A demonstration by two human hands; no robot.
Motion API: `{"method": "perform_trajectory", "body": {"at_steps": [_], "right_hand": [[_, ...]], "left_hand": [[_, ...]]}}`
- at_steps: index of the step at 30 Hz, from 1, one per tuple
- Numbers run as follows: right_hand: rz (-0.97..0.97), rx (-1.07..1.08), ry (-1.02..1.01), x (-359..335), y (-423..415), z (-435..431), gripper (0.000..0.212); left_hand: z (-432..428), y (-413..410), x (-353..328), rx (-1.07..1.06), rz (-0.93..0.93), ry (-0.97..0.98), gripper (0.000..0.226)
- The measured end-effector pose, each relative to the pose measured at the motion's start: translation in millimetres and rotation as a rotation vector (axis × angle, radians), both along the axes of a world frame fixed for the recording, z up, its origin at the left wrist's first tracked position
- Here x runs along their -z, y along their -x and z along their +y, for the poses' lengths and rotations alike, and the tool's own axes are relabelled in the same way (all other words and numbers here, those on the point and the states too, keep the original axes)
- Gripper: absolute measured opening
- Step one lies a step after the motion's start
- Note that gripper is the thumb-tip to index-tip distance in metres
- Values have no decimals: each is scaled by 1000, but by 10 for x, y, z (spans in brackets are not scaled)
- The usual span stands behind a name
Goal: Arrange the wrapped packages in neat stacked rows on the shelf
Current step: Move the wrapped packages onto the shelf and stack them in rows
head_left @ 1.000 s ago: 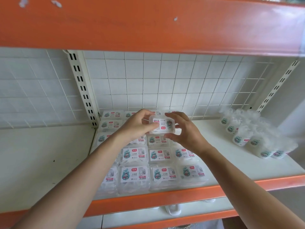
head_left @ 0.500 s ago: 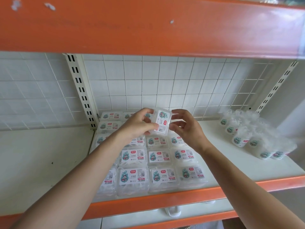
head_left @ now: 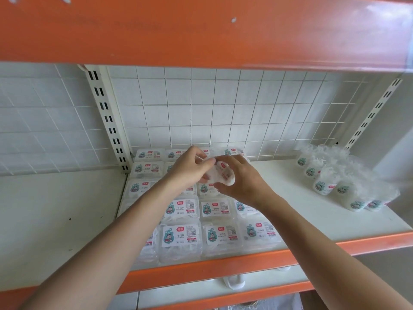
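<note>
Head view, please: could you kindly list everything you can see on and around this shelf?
Flat packages: many, some hidden by the arms; clear with white labels; stacked rows, left-centre of the shelf.
Held package: one, white, tilted above the rows.
Round tubs: several, white, in clear wrap, right side of the shelf.
Shelf board: one, white.
Overhead beam: one, orange, top.
Front rail: one, orange, shelf edge.
Wire grid: one, white, back.
Slotted uprights: two, white, either side of the grid.
Left hand: pinches the held package.
Right hand: grips the held package.
</note>
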State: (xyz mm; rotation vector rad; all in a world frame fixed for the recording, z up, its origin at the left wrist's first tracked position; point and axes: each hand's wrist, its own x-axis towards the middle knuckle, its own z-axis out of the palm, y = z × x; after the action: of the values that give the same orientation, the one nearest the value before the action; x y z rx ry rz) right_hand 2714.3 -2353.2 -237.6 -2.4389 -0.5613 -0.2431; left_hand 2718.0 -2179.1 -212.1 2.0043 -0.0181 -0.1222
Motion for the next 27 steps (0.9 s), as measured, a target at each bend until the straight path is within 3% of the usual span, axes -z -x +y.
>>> {"method": "perform_trajectory", "body": {"at_steps": [5, 12, 27], "right_hand": [[93, -106, 193, 27, 12, -110, 61], [154, -136, 352, 87, -21, -36, 60], [61, -146, 293, 239, 5, 10, 41]], "left_hand": [[136, 74, 73, 68, -196, -366, 25], [243, 173, 286, 108, -259, -673, 38], [354, 273, 407, 185, -324, -703, 31]]}}
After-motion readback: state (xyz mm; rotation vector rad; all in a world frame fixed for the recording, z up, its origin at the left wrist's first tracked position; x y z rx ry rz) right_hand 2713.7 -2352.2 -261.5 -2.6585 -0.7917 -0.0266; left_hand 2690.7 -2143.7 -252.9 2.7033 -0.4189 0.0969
